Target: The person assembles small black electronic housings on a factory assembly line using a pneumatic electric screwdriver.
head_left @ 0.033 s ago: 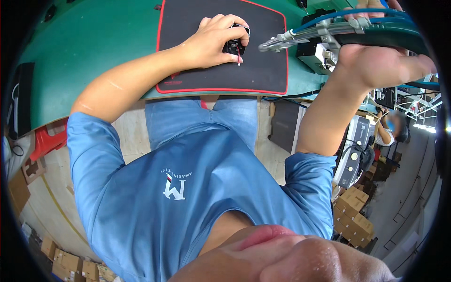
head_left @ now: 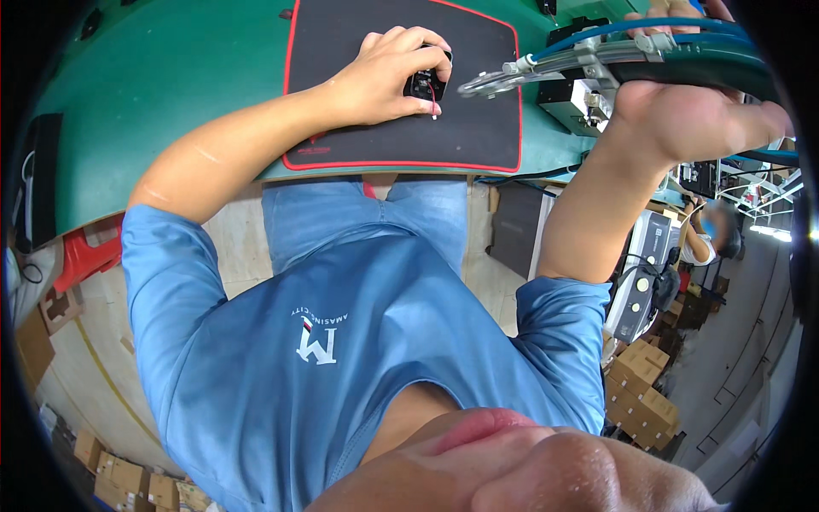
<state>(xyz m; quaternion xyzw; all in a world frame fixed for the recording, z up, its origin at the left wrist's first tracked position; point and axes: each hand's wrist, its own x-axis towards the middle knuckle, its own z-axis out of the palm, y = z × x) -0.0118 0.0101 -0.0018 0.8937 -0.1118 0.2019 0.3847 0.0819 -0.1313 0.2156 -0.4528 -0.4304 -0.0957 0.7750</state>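
Observation:
My left hand (head_left: 388,75) rests on a black mat (head_left: 375,147) with a red border, its fingers curled round a small black device (head_left: 424,84). A thin red wire with a white end hangs from that device, most of which my fingers hide. At the upper right my right hand (head_left: 682,119) is closed round a long dark hand tool (head_left: 704,68). Clear tubes form its nose, and blue hoses run along it. The nose points left and its tip stands just right of the device, apart from it.
The mat lies on a green table (head_left: 188,68). A black box-shaped machine (head_left: 563,107) stands under the tool. Part of another hand (head_left: 661,19) shows behind the tool; whose, I cannot tell. Right of me are a grey-white unit with knobs (head_left: 640,282), cartons (head_left: 640,367) and a distant person.
The tool's clear nose has shifted slightly left, closer to the black device. My left hand and the device have hardly moved.

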